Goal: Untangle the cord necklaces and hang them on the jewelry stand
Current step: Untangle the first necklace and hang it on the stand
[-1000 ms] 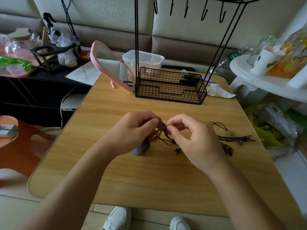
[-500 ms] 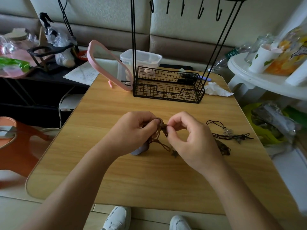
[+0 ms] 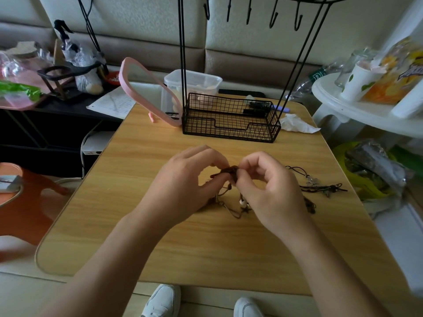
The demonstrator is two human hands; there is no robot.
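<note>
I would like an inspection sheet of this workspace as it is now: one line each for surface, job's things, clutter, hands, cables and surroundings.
Surface: wooden table, well lit.
Job's things: brown cords tangled between the hands; black necklaces lying to the right; stand at the far edge, its visible hooks bare.
Clutter: pink mirror, plastic box and tissue around the stand.
Hands: left hand and right hand both pinch the brown cords.
Cables: white cable beside the table's left edge.
Surroundings: sofa behind, white side table right, orange stool left.
</note>
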